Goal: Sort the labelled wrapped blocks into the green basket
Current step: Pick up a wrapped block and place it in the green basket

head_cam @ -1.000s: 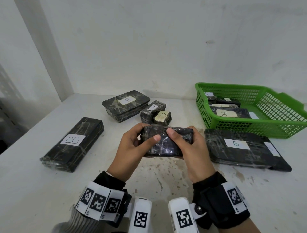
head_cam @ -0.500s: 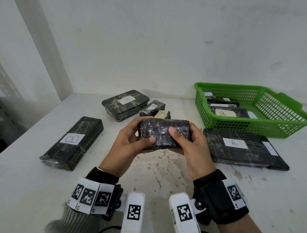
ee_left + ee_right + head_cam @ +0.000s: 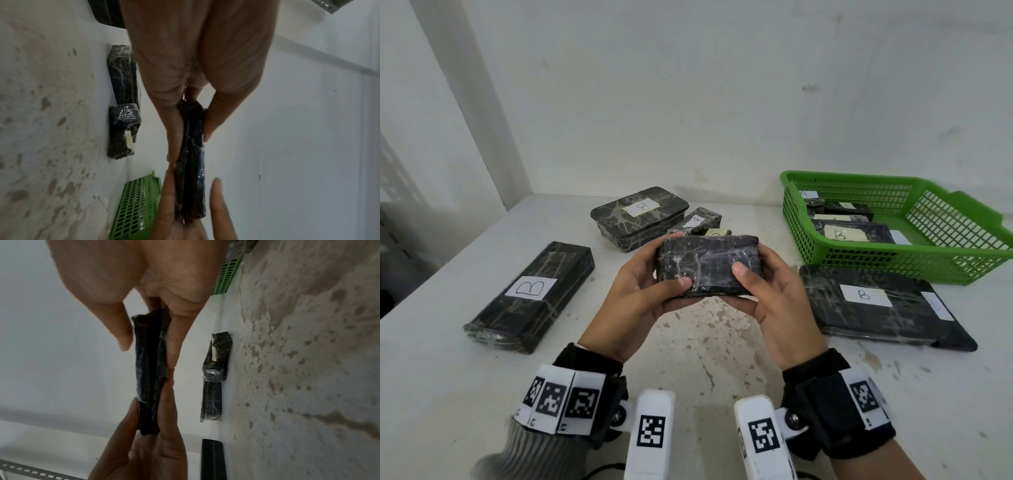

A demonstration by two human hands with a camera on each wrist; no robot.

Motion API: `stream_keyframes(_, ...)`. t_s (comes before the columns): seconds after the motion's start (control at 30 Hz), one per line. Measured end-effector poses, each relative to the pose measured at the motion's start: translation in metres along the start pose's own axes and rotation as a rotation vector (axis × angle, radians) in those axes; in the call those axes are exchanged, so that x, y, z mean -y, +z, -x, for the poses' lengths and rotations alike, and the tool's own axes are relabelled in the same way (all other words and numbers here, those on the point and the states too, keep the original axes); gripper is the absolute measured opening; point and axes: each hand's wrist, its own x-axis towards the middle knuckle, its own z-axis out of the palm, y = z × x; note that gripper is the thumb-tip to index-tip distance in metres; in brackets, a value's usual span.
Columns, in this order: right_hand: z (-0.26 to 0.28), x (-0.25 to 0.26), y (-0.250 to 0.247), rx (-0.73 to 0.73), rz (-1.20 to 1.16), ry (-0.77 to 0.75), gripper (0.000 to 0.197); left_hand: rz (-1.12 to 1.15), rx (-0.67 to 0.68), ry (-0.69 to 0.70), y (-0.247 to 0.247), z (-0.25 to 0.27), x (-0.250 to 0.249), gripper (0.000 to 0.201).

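Both hands hold 1 wrapped block up off the counter, mid-scene, w/ the blank dark side toward the head cam; no label shows on that face, so prob. it's being turned to find the letter before sorting. Left hand pinches the block's left end, thumb on the near face and fingers curled behind; right hand does the same on the right end, thumb on front, fingers behind. Wrist views show the block edge-on, thin, clamped between thumb and fingers of each hand. The green basket sits far right, near the wall, open top, w/ several labelled blocks already inside along its left part, 1 marked B; the right part of its floor looks free. A flat B block lies just in front of the basket, so the path to it prob. goes up and over that block and the near rim. On the left, a long B block lies well apart; a rounded-corner block and 2 small blocks sit behind the hands, just beyond the held 1. Bare counter near the wrists gives room to lower it if needed.
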Motion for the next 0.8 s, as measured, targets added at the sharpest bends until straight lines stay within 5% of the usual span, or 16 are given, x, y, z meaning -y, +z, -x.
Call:
stream_keyframes(0.3, -0.0004, -0.0031, -0.0004, 0.001, 0.065, -0.031, 0.049, -0.001, -0.004, -0.009, -0.0035, -0.0001, 0.0001, 0.059)
stream_keyframes(0.6, 0.0001, 0.0001, -0.0026, -0.089, 0.141, -0.150, 0.023, -0.010, -0.041, -0.057, 0.0005, -0.0017, 0.0047, 0.057)
stream_keyframes(0.8, 0.0003, 0.0013, -0.0032, 0.001, 0.139, -0.108, 0.044, -0.084, -0.076, 0.028, -0.0062, -0.0029, 0.0048, 0.046)
